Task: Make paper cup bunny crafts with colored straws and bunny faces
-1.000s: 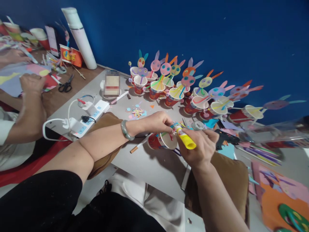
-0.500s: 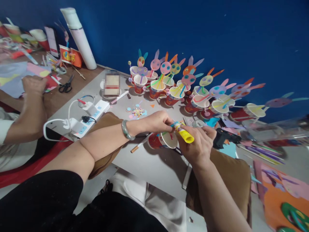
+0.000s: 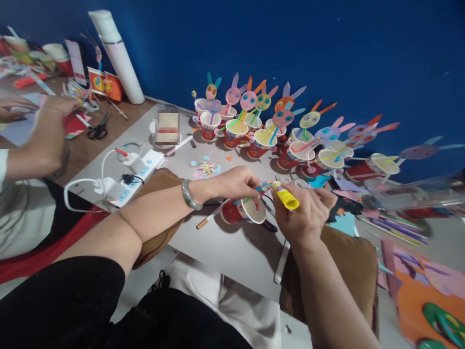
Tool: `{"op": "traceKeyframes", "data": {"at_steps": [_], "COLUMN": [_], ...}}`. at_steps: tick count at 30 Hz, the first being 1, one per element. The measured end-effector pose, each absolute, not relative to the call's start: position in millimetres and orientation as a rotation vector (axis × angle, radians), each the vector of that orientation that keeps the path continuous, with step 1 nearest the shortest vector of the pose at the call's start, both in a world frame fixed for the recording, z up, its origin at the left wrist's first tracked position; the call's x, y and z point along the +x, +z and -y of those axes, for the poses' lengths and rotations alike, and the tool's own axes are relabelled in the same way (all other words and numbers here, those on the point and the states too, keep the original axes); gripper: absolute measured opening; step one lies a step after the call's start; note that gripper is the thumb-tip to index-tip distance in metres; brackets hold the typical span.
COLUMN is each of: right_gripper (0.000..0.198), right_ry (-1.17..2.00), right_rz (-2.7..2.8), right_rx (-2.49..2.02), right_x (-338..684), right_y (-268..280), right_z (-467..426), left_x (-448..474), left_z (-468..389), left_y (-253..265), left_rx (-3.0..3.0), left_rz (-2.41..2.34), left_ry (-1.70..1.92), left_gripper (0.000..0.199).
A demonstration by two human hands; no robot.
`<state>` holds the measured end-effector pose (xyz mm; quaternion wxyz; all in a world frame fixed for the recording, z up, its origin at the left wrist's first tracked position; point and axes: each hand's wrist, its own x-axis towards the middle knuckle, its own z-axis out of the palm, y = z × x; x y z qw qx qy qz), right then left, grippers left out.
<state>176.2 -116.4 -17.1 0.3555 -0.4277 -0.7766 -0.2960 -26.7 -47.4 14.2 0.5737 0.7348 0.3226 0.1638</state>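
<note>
My left hand is closed, pinching a narrow blue-green paper strip above a red paper cup. In my right hand is a yellow glue stick, its near end facing me and its far end close to the strip's tip. The cup lies tilted under my hands, its white mouth turned to the right and a red strip showing inside. My fingers hide part of the strip.
Behind my hands stand several paper cups with rabbit-faced figures. A power strip, paper scraps and a marker lie around. To the left, a co-worker's arm is over papers near scissors.
My right hand and the glue stick have moved slightly right, away from my left hand, which stays nearly still. The co-worker's arm has shifted, and a second hand shows there.
</note>
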Motion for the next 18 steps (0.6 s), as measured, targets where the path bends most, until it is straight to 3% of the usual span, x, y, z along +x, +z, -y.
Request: {"op": "traceKeyframes", "data": {"at_steps": [18], "right_gripper": [0.018], "right_ry": [-0.694], "right_rz": [2.040], "right_rx": [-1.007], "right_x": [171.9], "right_y": [-15.7], "right_z": [119.5], "left_x": [-26.7], "left_z": [47.7], "left_y": [15.6], "left_rx": [1.780], "left_rz": [-0.775], "left_ry": [0.391], "left_gripper": [0.024]}}
